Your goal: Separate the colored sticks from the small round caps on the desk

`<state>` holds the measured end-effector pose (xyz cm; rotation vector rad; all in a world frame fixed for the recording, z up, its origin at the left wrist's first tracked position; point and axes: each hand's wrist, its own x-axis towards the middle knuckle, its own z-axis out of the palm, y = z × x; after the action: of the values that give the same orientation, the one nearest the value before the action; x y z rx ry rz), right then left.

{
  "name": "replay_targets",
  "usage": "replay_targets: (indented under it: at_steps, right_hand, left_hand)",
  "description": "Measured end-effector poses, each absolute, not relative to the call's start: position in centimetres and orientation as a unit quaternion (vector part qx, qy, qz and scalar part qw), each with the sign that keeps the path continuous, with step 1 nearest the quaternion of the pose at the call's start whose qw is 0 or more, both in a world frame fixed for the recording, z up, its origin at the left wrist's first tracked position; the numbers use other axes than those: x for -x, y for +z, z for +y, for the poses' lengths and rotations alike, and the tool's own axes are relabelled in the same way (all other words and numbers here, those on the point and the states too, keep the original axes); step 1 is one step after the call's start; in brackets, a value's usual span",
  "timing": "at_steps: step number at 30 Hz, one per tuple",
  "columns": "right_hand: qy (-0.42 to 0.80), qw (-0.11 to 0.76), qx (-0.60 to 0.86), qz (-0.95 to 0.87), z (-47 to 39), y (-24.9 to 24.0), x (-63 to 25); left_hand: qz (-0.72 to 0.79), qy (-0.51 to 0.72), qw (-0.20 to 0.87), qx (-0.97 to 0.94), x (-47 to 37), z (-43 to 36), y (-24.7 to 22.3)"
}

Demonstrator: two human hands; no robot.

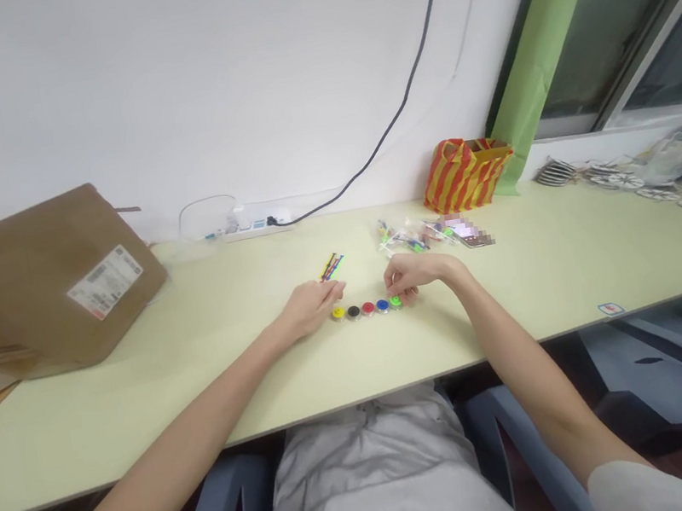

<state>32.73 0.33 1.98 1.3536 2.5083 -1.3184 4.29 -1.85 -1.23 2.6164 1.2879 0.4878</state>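
Observation:
Several small round pots with coloured tops stand in a row on the table: a yellow one (338, 314), a black one (353, 312), a red one (368, 309), a blue one (383, 306) and a green one (396, 302). My right hand (407, 273) is bent down over the green end, its fingertips pinched together right at that pot; whatever they grip is too small to make out. Beside the yellow end, my left hand (315, 305) rests with its fingers closed, their contents hidden. Thin coloured sticks (331, 266) lie just beyond it.
Clear plastic packets (412, 235) with colourful pieces lie farther back, beside a phone (470, 231). A striped bag (464, 175) stands near the wall. On the left is a large cardboard box (54, 284). A power strip (255, 224) with a dark cable sits at the back edge.

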Motion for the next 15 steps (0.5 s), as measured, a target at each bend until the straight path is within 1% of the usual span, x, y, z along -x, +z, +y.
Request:
replay_targets:
  at_steps: [3,5,7,11,13,15]
  right_hand:
    - [-0.411,-0.022,-0.424,0.807,0.1,1.9,-32.6]
    - [-0.389,-0.063,-0.425,0.815,0.1,2.0,-32.6]
    - [-0.344,-0.146,-0.441,0.816,0.4,2.2,-33.0]
    - [-0.181,-0.393,-0.532,0.727,2.0,1.5,-37.1]
    - [-0.096,-0.468,-0.576,0.663,2.8,0.3,-40.8]
    - [-0.016,-0.505,-0.627,0.593,3.0,-1.4,-45.0]
  left_hand:
    - [0.421,0.164,0.099,-0.887,-4.2,-1.8,-1.3]
    - [0.415,0.167,0.104,-0.888,-4.2,-1.8,-1.3]
    - [0.415,0.174,0.108,-0.887,-4.1,-1.8,-1.3]
    - [0.423,0.182,0.112,-0.881,-4.0,-1.6,-1.3]
    - [0.423,0.181,0.111,-0.881,-3.9,-1.5,-1.4]
    - [0.421,0.181,0.109,-0.882,-3.9,-1.4,-1.4]
